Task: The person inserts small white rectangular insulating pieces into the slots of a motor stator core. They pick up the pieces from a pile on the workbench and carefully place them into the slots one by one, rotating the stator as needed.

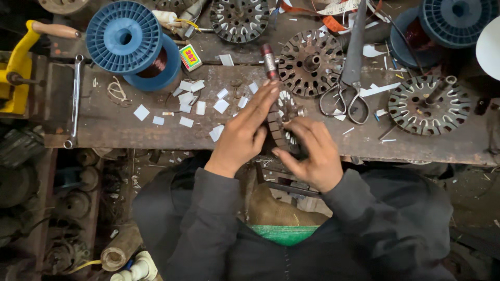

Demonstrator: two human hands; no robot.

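A worker in a dark jacket bends over a scarred wooden counter (120, 127), both hands closed around a slotted metal rotor core (282, 120) held just above the counter's near edge, at the centre of the frame. The left hand (245, 132) has its grip wrapped on the core's left side, fingers (263, 101) stretched up along it toward twelve o'clock. The right hand (311, 151) cups the core from below and the right, its grip pinching the rim, thumb at the bottom edge. White slips show in the core's slots.

At ten o'clock from the hands, small white paper pieces (200, 101) lie scattered on the counter. At two o'clock lies a pair of scissors (348, 86), and beyond it, at three o'clock, a second slotted core (428, 104) rests flat. Another core (311, 63) sits just above the hands at twelve o'clock, a fourth (239, 20) farther back.

At the far left, a blue wire spool (130, 41) wound with copper wire stands behind a wrench (75, 99), beside a yellow vise (18, 67). A second blue spool (448, 21) sits at the far right corner.
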